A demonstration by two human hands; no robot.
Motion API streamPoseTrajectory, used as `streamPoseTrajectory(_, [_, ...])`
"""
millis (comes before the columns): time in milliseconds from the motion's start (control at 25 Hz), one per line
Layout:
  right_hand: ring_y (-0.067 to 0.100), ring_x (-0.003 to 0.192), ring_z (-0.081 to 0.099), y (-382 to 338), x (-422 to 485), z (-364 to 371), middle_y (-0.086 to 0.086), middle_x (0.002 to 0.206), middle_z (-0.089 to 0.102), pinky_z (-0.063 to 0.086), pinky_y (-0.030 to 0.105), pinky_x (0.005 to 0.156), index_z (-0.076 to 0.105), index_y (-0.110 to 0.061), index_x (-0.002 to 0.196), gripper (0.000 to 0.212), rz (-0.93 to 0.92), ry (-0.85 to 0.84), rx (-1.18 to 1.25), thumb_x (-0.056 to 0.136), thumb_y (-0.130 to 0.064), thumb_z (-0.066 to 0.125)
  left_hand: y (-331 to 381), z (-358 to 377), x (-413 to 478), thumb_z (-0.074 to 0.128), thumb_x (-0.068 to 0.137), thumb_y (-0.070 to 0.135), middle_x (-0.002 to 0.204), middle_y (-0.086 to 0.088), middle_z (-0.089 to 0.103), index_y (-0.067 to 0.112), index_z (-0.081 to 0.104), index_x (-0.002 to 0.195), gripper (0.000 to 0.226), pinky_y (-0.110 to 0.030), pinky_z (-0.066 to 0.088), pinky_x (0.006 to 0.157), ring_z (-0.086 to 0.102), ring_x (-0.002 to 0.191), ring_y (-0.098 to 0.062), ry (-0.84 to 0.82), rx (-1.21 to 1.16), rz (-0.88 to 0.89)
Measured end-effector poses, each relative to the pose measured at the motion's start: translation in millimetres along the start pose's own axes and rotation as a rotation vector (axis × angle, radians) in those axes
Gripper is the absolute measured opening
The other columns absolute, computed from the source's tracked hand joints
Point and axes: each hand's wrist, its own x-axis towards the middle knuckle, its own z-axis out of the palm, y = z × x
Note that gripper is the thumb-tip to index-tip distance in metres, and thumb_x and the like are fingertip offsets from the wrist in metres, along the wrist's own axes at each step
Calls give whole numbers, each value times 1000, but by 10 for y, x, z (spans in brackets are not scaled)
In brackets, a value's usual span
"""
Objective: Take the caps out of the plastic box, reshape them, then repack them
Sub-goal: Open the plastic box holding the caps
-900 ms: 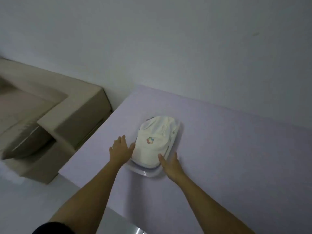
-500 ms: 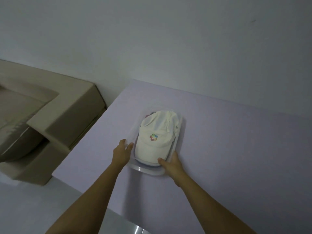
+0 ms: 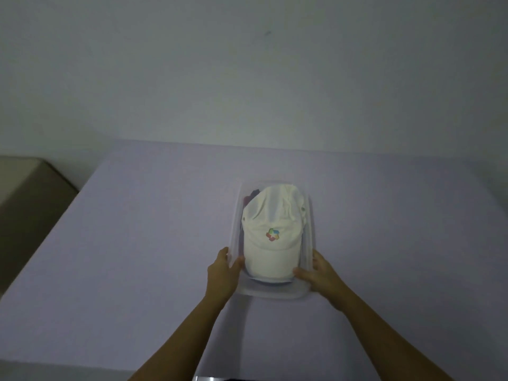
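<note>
A clear plastic box stands on the pale purple table, its long side pointing away from me. On top inside lies a white cap with a coloured logo, brim toward me. A dark red cap peeks out beneath it at the far left corner. My left hand grips the box's near left rim, thumb inside. My right hand grips the near right rim, thumb by the white brim.
A beige sofa stands off the table's left edge. A plain wall rises behind the table's far edge. The near table edge runs along the bottom left.
The box has turned from slanted to straight in front of me, and the view has swung right. Both hands have closed onto the near rim corners.
</note>
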Motion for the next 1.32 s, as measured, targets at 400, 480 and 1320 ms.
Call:
streamPoseTrajectory(400, [12,124,44,274,-112,-253,-9,139,43,35,33,109,28,-24,142,93,32,23,-22,68,-52,76,-11,339,-213,56,89,39,142,-17,45,3,33,141,68,-39,36,106,45,129,-32,63,116,-8])
streamPoseTrajectory(480, [10,117,44,254,-104,-160,-10,129,44,35,26,101,25,-25,142,75,16,74,20,82,-41,67,-54,328,-204,64,81,45,124,-19,53,-2,43,129,71,-38,45,94,52,116,-34,106,136,-113])
streamPoseTrajectory(1320, [24,137,32,301,4,-70,5,152,29,28,36,111,7,-19,149,84,51,168,-16,87,-47,56,164,187,-247,68,78,37,51,1,35,12,35,53,48,-21,27,45,33,47,-10,70,95,-195])
